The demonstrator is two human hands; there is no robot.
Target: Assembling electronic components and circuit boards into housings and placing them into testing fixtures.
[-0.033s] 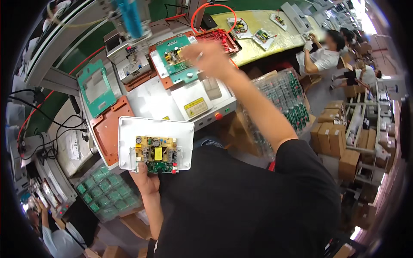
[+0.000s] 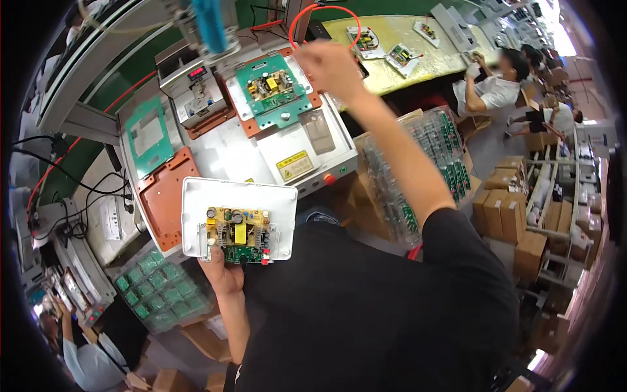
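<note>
In my left hand [image 2: 223, 273] is a white plastic housing [image 2: 274, 199], its open side facing up. A circuit board [image 2: 240, 233] with a yellow transformer lies in it, and my thumb presses on the near left edge. My right hand [image 2: 332, 70] is raised over the far right of the bench machine, its fingers bent and smeared by motion; whether anything is in them does not show. Left of that hand, a second circuit board [image 2: 271, 85] sits in a green fixture plate [image 2: 269, 119], with white plastic around the plate. The hand is apart from this board.
An orange-brown tray [image 2: 168, 202] and green frame [image 2: 149, 137] lie at the machine's left. A red button [image 2: 330, 179] sits on its front edge. Bagged boards fill a box [image 2: 424, 163] at right and a stack [image 2: 160, 291] at left. A co-worker [image 2: 486, 91] sits at a yellow-covered table [image 2: 336, 32].
My right hand has moved up and away from the board in the green fixture, leaving that board in full view. The left hand with the housing has barely moved.
</note>
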